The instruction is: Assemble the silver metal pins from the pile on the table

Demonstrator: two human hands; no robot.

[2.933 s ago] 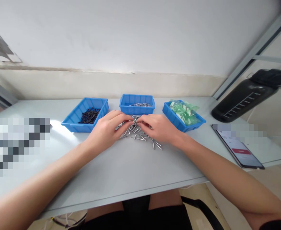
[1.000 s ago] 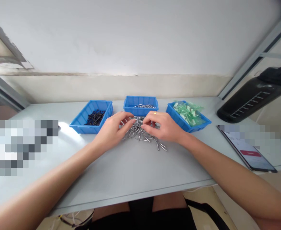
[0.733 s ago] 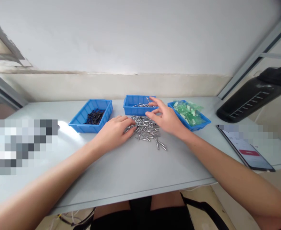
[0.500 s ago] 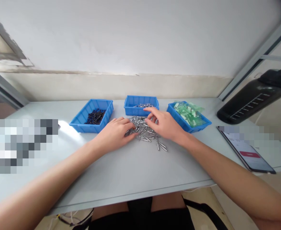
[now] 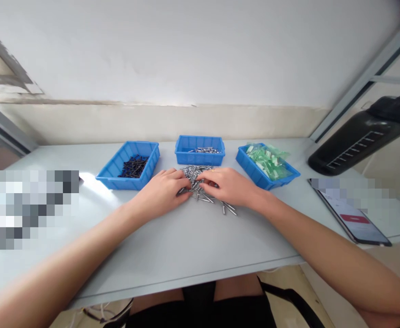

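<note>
A loose heap of silver blind rivets [image 5: 205, 197] lies on the grey table between my hands. My left hand [image 5: 164, 189] rests at the heap's left edge, fingers curled and thumb below them, closed round some rivets partly hidden by the fingers. From the right, my right hand [image 5: 230, 184] reaches over the heap with bent fingers; a gap shows between thumb and forefinger, and the fingertips touch the rivets. Just behind the heap is a blue bin [image 5: 200, 158] with more silver rivets inside.
At the left stands a blue bin [image 5: 118, 183] of dark screws. The right blue bin [image 5: 254, 173] holds green plastic packets [image 5: 271, 161]. Further right are a black bottle [image 5: 356, 136] and a phone [image 5: 351, 214]. A blurred-out patch covers the table's left side; a wall rises behind.
My right hand has come down and slightly left, from raised fingers near the middle bin onto the heap. My left hand has stayed almost where it was.
</note>
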